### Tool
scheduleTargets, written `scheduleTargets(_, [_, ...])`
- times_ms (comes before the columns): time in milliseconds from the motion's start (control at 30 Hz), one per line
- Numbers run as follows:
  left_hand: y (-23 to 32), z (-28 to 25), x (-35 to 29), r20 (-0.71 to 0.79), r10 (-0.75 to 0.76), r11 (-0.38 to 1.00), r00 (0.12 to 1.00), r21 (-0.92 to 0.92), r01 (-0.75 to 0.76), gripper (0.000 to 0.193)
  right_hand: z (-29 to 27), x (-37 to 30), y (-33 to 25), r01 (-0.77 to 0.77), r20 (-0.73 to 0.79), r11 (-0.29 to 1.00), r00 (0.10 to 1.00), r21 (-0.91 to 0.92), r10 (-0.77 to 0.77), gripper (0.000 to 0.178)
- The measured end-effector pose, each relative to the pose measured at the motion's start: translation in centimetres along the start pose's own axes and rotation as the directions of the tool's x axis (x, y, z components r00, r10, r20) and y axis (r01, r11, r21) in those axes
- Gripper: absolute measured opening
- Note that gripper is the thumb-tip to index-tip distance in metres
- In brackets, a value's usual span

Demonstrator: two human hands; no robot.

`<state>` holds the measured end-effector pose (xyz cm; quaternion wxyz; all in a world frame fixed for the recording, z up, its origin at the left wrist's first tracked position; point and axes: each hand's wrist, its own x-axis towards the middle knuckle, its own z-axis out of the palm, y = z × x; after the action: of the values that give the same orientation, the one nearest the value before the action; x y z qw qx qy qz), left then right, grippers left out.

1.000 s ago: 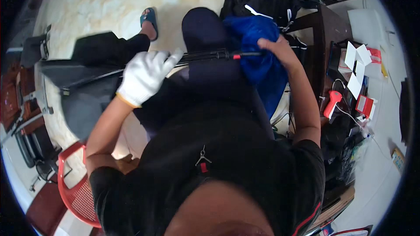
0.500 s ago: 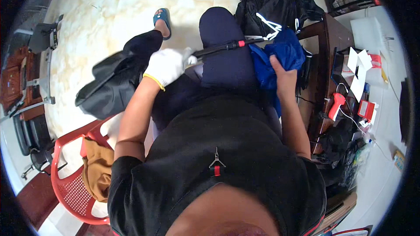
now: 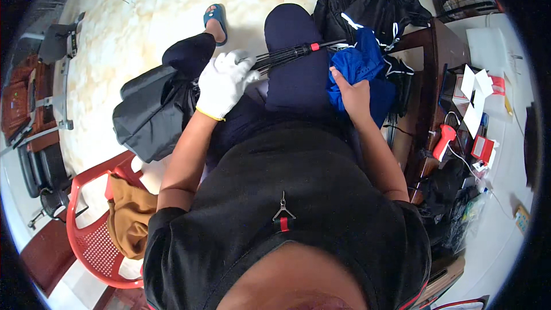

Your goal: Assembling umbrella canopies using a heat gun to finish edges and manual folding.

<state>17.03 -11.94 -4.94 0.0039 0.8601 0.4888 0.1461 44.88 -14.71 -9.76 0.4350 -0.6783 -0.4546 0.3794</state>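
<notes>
Across my thighs lies a black umbrella frame [image 3: 287, 53], its thin ribs bunched along the shaft and a red band near one end. My left hand [image 3: 225, 83], in a white knitted glove with a yellow cuff edge, is curled over the ribs at the frame's left part; the glove hides the exact grip. Black umbrella fabric [image 3: 156, 116] hangs beyond that hand over my left thigh. Bare, my right hand [image 3: 354, 95] grips bunched blue fabric [image 3: 364, 60] beside my right thigh, thumb on top. The shaft's thin end reaches this blue fabric.
More black umbrellas [image 3: 367, 8] are heaped at the far right. A dark wooden cabinet [image 3: 447, 46] stands at my right, near a red tagging gun [image 3: 443, 142] and a white open box [image 3: 477, 95]. At left, a red plastic chair [image 3: 86, 241] bears brown cloth [image 3: 131, 215].
The ribs have fanned slightly apart near my left hand, whose fingers have loosened and shifted. My right hand has moved slightly left and down on the blue fabric. The black fabric swung right.
</notes>
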Motion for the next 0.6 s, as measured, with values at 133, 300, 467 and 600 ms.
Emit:
scheduleTargets(133, [0.1, 0.6, -0.3, -0.017, -0.148, 0.986, 0.989, -0.074, 0.147, 0.025, 0.6, 0.5, -0.3, 0.076, -0.014, 0.997, 0.997, 0.006, -0.076, 0.019])
scheduleTargets(300, [-1.5, 0.4, -1.8, 0.005, -0.169, 0.985, 0.986, 0.021, 0.169, 0.013, 3.8, 0.7, -5.9, 0.274, 0.137, 0.942, 0.958, -0.195, -0.25, 0.019])
scheduleTargets(467, [-1.2, -3.4, -2.0, -0.121, 0.05, 0.997, 0.991, 0.058, -0.044, 0.007, 9.8, 2.1, -5.4, 0.802, 0.409, 0.262, 0.519, -0.537, -0.751, 0.022])
scheduleTargets(600, [-1.4, -4.7, -3.9, -0.051, 0.012, 0.988, 0.999, 0.153, -0.004, 0.012, 10.5, 0.8, -7.1, 0.879, 0.409, 0.41, 0.476, -0.243, -0.778, 0.029])
